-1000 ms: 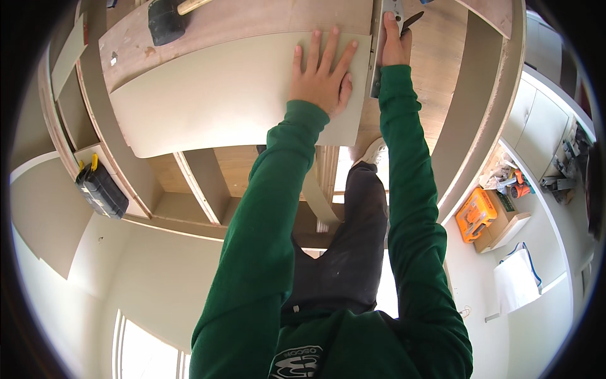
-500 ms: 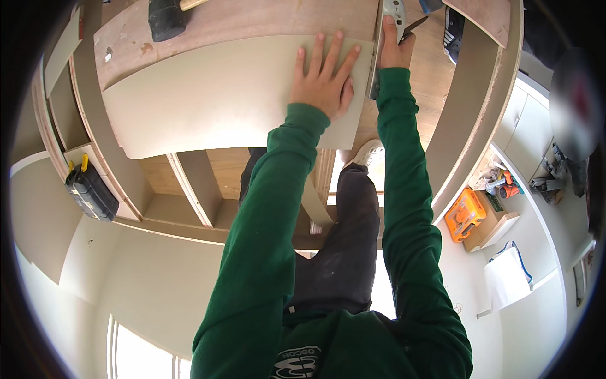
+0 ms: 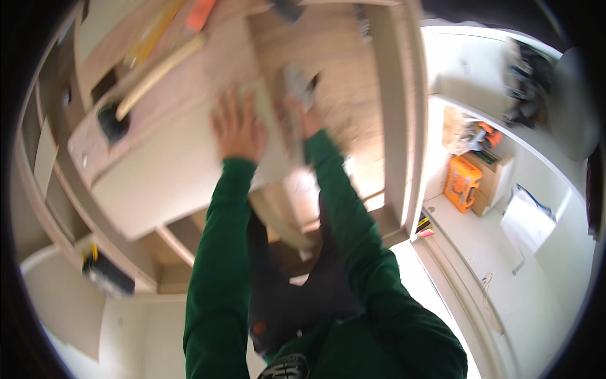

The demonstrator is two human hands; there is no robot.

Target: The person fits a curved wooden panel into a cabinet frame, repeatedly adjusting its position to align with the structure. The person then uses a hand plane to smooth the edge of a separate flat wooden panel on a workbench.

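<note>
My left hand point(image 3: 239, 128) lies flat with fingers apart on a pale, thin board point(image 3: 170, 177). My right hand point(image 3: 303, 117) is closed round a long grey tool that looks like a hand plane point(image 3: 295, 81), at the board's right edge; motion blur smears it, and a dark part juts from its side. Under the pale board lies a larger pinkish-brown board point(image 3: 170, 104). On that one rests a mallet point(image 3: 113, 123) with a black head and wooden handle, left of my left hand.
An open wooden frame point(image 3: 399, 114) with cross pieces surrounds me. A black case with yellow latches point(image 3: 107, 271) is on its left side. At right, an orange case point(image 3: 463, 183) stands by a cardboard box point(image 3: 492, 183) on a white shelf. An orange-red item point(image 3: 200, 14) lies at the top.
My view has swung to the right, so the boards and both hands appear farther left. My left hand stays flat on the pale board, and my right still holds the tool at its edge.
</note>
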